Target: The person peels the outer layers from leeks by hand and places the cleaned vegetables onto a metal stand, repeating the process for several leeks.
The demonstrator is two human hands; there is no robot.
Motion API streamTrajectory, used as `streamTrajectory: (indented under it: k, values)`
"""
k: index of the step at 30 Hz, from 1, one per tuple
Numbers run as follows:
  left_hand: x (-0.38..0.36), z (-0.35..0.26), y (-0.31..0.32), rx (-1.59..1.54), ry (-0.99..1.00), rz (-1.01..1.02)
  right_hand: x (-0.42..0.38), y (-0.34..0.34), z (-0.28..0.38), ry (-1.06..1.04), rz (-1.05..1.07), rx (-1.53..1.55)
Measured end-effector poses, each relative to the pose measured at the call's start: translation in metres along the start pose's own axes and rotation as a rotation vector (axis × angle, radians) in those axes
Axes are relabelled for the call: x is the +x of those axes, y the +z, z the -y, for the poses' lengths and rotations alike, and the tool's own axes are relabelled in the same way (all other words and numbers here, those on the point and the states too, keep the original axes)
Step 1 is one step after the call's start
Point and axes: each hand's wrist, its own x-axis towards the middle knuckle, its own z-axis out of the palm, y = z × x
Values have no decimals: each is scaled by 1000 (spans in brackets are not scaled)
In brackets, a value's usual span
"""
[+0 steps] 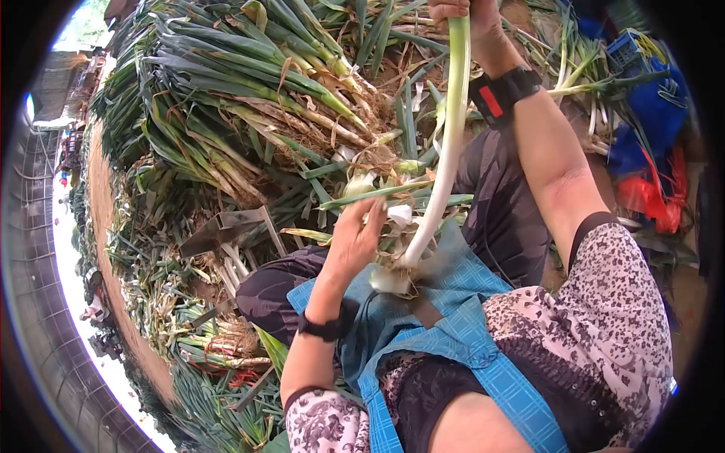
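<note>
My right hand [472,16] is at the top of the view, closed around the upper green part of a leek [453,113]. The leek hangs down over my lap, its long white shank curving to the root end near the blue apron [461,332]. My left hand [356,235] is to the left of the shank, apart from it, with fingers stretched out and nothing plainly held. Beside those fingertips are a green leaf strip [377,195] and a white scrap [400,215]. Motion smears the area around the leek's root end.
A large heap of leeks [226,83] with roots lies ahead to the left. A metal bracket-like piece [219,231] stands left of my knee. Tied leeks [226,343] and trimmings cover the ground at left. A red plastic bag [657,192] and blue crate [623,51] are at right.
</note>
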Motion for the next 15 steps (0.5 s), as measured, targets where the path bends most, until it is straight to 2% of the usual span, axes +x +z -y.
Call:
streamTrajectory:
  k: [2,5,8,11,12,15]
  values:
    - [25,-37,7,-430,-25,46,5,3,-13,49,28,24]
    - [45,-45,37,-1077,-261,206,7,7,-28,20,-51,-30]
    - [49,-45,54,-1465,-348,-37,6,5,-31,44,-48,-37]
    - [52,-11,50,-1844,-279,190,7,2,-28,59,-55,-90]
    - [52,-11,47,-1766,-393,101,7,3,-27,56,-58,-108]
    - [57,-29,41,-1841,-361,90,7,1,-28,58,-79,-105]
